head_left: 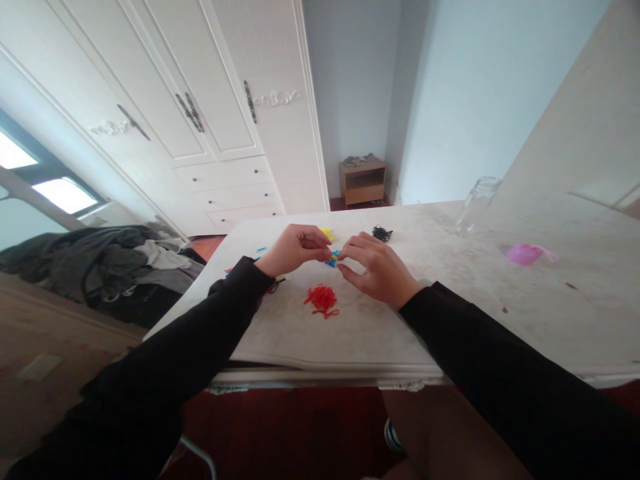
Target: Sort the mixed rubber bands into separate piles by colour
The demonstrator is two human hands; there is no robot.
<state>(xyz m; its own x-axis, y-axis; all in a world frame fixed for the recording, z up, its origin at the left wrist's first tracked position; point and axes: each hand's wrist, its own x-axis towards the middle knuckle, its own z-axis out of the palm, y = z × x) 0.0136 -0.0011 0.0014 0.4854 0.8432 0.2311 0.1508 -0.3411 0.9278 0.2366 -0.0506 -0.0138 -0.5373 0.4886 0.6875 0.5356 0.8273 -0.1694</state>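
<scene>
My left hand [300,250] is over the table, its thumb and forefinger drawn together at a small heap of blue loops [331,262]. What the left fingertips hold, if anything, is too small to make out. From the other side my right hand [375,267] reaches the same heap, thumb and forefinger apart, with some blue and yellow between the two hands. Nearer me lies a tangled pile of red loops [321,299], like thin rubber bands. A yellow pile [329,234] shows partly behind the hands. Black loops [383,233] lie just beyond my right knuckles.
Loose coloured pieces [277,285] lie by my left wrist. On the right of the white table [525,320] are a clear glass [474,208] and a pink balloon [524,253]. Dark clothes [100,267] are heaped at left. A wooden nightstand [363,183] stands beyond.
</scene>
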